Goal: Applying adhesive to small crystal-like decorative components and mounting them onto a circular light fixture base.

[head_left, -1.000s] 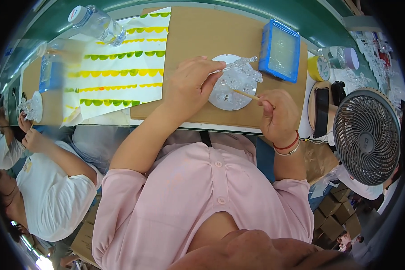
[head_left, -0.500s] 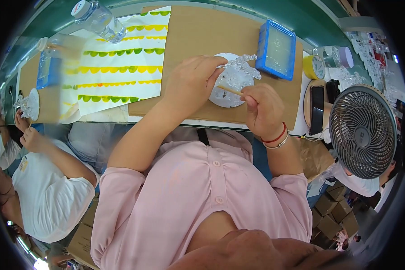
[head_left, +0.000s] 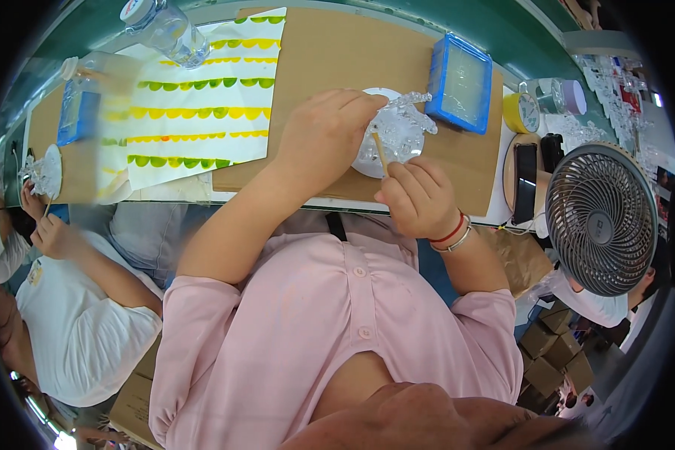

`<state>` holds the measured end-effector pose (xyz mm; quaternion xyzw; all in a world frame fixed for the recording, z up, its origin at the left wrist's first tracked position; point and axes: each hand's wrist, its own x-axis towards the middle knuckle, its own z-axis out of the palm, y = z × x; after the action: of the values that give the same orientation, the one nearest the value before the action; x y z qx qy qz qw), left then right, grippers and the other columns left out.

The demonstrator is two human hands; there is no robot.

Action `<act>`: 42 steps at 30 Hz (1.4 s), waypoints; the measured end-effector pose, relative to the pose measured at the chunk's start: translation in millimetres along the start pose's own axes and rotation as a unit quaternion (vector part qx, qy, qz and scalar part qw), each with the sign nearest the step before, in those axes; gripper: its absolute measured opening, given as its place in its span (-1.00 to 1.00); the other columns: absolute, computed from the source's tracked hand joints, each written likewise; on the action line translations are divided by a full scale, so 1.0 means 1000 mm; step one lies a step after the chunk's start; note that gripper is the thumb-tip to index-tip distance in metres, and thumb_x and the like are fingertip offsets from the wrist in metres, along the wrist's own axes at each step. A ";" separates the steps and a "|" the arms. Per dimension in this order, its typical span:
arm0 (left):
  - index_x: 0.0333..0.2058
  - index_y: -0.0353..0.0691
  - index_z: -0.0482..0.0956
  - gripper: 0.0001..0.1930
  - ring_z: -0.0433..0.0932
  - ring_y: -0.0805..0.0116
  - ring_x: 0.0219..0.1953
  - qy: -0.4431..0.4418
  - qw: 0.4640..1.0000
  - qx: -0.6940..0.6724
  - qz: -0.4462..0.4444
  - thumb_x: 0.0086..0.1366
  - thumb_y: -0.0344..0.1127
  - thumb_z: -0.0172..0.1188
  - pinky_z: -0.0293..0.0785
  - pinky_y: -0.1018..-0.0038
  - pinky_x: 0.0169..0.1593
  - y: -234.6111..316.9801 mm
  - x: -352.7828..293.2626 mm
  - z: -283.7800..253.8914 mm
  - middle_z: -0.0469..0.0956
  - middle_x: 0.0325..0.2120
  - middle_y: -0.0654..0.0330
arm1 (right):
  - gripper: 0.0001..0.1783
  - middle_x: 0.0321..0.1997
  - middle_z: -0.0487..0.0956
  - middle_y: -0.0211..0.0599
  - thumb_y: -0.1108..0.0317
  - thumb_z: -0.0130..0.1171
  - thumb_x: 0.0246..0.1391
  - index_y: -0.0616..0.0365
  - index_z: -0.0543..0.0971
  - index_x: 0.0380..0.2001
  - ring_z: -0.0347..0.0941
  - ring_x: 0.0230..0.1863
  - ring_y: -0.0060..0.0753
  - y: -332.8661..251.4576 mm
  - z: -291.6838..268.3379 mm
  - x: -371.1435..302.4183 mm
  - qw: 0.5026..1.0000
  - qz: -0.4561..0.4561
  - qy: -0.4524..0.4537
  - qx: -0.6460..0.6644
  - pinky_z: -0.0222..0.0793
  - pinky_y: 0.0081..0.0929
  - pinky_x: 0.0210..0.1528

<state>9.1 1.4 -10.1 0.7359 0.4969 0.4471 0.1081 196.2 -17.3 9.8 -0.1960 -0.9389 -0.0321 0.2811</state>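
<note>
My left hand point(head_left: 328, 129) is closed, its fingertips pinching a clear, branching plastic piece point(head_left: 409, 118) over a white round disc point(head_left: 367, 166). In my right hand point(head_left: 421, 196), fingers curled, is a thin wooden stick point(head_left: 382, 153). Its far end points up toward the clear piece beside my left fingertips; whether it touches cannot be made out. My left fingers partly hide the disc and the piece. Beneath the disc lies a brown cardboard sheet point(head_left: 337, 52).
Right of the disc stands a blue-rimmed tray point(head_left: 433, 94). Beyond it are a yellow tape roll point(head_left: 529, 112), purple-lidded jar point(head_left: 574, 96), phone point(head_left: 525, 184) and fan point(head_left: 601, 217). Left are a patterned sheet point(head_left: 202, 150) and clear bottle point(head_left: 174, 37). A co-worker point(head_left: 90, 322) sits at left.
My right hand has moved slightly left and nearer to me. The stick has swung from a slant to nearly upright in the view. My left hand keeps its hold on the clear piece.
</note>
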 end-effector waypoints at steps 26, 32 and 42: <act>-0.28 -0.17 0.59 -0.80 0.55 0.12 -0.25 -0.061 0.998 -0.001 -0.029 0.08 -0.50 0.15 0.47 0.28 -0.18 0.004 0.011 -0.006 0.59 -0.36 0.15 | -0.84 -0.43 0.48 -0.26 0.48 0.17 -0.03 0.20 0.44 -0.33 0.39 -0.46 -0.22 0.013 -0.011 0.029 0.994 0.071 -0.072 0.041 0.29 -0.35 -0.37; -0.28 -0.17 0.59 -0.81 0.55 0.13 -0.25 -0.062 0.998 0.018 -0.022 0.08 -0.50 0.17 0.48 0.28 -0.19 0.005 0.013 -0.007 0.59 -0.38 0.15 | -0.90 -0.49 0.51 -0.24 0.42 0.15 0.07 0.15 0.46 -0.35 0.42 -0.45 -0.09 0.037 -0.006 0.031 0.987 0.160 0.006 0.010 0.33 -0.29 -0.41; -0.29 -0.17 0.59 -0.84 0.56 0.15 -0.26 -0.070 0.996 0.045 -0.013 0.11 -0.46 0.18 0.48 0.30 -0.21 0.006 0.014 -0.007 0.60 -0.37 0.17 | -0.89 -0.41 0.52 -0.24 0.45 0.18 0.02 0.18 0.46 -0.36 0.43 -0.41 -0.13 0.030 -0.029 0.014 0.992 0.110 -0.026 0.051 0.33 -0.32 -0.37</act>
<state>9.2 8.2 4.8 0.7628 0.5173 0.3704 0.1157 212.2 10.0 39.8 -0.2847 -0.9190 0.0522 0.2678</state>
